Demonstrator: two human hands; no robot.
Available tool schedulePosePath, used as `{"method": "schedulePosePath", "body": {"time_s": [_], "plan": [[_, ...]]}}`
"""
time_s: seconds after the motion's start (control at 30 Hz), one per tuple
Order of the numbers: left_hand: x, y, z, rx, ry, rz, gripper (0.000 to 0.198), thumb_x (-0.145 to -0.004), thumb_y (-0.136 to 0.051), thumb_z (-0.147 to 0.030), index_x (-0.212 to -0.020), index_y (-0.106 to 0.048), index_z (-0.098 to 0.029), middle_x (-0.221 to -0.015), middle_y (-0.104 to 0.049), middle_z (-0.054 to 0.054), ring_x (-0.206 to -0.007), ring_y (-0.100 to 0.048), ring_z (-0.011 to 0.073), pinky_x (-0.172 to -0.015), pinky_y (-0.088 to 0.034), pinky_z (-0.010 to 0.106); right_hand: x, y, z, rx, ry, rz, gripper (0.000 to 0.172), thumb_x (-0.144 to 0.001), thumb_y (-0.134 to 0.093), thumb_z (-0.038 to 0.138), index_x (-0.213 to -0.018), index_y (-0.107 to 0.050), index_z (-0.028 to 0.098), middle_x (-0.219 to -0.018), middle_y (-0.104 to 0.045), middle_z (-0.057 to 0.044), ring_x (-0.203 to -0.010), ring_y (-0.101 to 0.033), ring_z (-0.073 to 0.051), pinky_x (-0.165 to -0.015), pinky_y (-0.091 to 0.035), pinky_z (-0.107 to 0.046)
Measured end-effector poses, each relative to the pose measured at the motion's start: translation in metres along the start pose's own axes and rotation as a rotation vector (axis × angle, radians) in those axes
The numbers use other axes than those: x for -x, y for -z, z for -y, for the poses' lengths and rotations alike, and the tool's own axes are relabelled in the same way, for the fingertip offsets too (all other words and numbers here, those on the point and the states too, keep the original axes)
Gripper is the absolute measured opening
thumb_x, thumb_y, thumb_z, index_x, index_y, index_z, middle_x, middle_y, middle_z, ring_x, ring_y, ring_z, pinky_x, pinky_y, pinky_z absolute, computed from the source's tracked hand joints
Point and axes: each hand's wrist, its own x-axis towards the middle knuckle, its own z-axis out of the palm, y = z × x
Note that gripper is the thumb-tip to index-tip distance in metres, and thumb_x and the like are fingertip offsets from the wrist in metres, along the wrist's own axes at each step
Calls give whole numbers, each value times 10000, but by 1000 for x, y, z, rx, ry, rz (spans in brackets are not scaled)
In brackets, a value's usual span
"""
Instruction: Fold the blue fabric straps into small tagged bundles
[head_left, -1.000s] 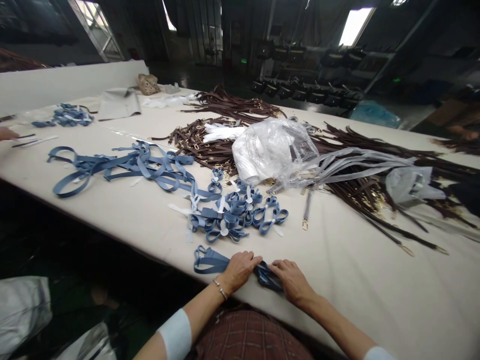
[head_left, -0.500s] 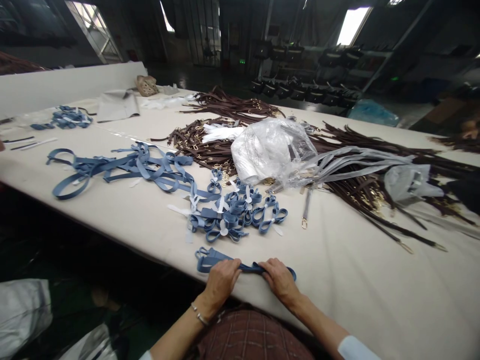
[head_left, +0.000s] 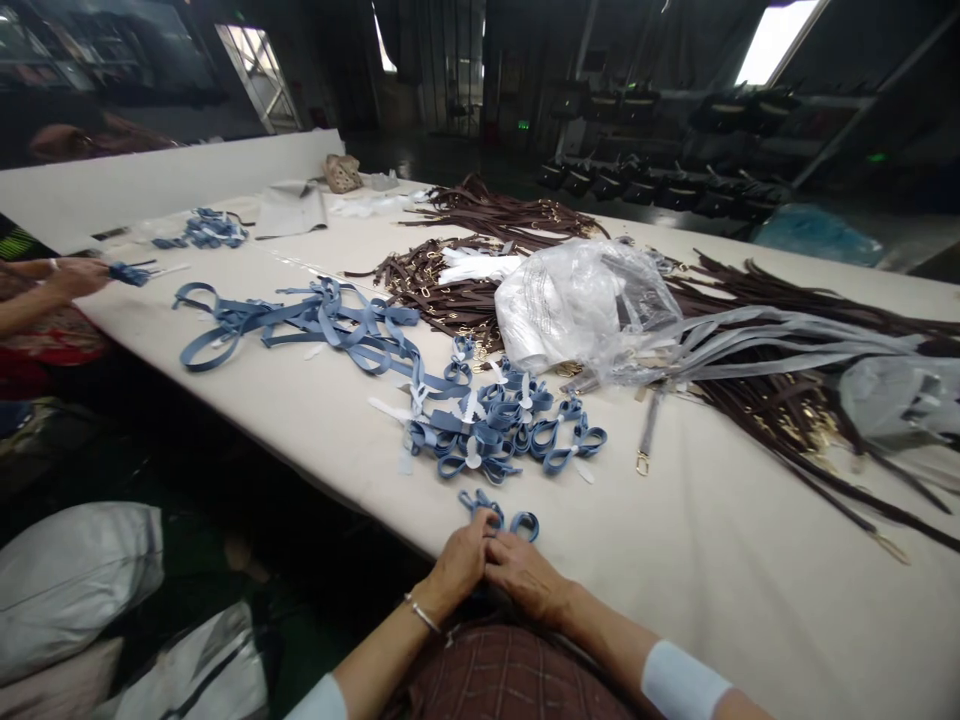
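Note:
At the table's near edge, my left hand (head_left: 463, 556) and my right hand (head_left: 523, 574) meet with fingers closed around a blue strap (head_left: 525, 525). Its folded loops stick out beyond my fingertips, and its middle is hidden by them. Just past my hands lies a heap of blue strap bundles (head_left: 487, 425), each gathered into loops, several with white paper tabs. Loose, unbundled blue straps (head_left: 330, 320) stretch from that heap toward the left.
Brown straps with gold clasps (head_left: 810, 420) spread over the table's middle and right. A clear plastic bag (head_left: 585, 300) rests on them. One grey strap (head_left: 649, 430) lies nearer. At left, a co-worker's hands (head_left: 75, 280) hold a blue bundle (head_left: 129, 273). White sacks (head_left: 82, 580) sit below.
My hands have come together, and the strap that lay stretched flat between them is now folded into a short bundle. The view has turned left, bringing in the co-worker's hands.

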Motion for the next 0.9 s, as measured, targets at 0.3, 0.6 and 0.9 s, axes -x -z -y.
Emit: {"method": "schedulePosePath", "body": {"time_s": [0.3, 0.6, 0.9], "plan": [[8, -7, -3, 140, -9, 30, 192, -908, -418, -254, -949, -598, -204, -972, -702, 55, -933, -636, 201, -858, -459, 303, 8, -7, -3, -27, -183, -227, 99, -918, -448, 162, -981, -524, 162, -896, -593, -63, -823, -523, -187, -732, -446, -316], [15, -16, 13, -364, -189, 43, 345, -816, -479, -70, -1130, -558, -189, -1146, -660, 74, -1065, -579, 235, -973, -410, 392, 7, 28, -19, 220, -121, -112, 187, -850, -663, 249, -996, -558, 199, -1045, -662, -27, -1092, -567, -238, -934, -468, -410], [5, 35, 15, -701, -478, 45, 141, -921, -484, -130, -1026, -559, -186, -974, -660, 45, -939, -598, 188, -874, -396, 328, -2, 6, -29, 191, -103, -134, 162, -921, -450, 106, -817, -532, 198, -772, -583, 2, -861, -591, -168, -1029, -451, -430]]}}
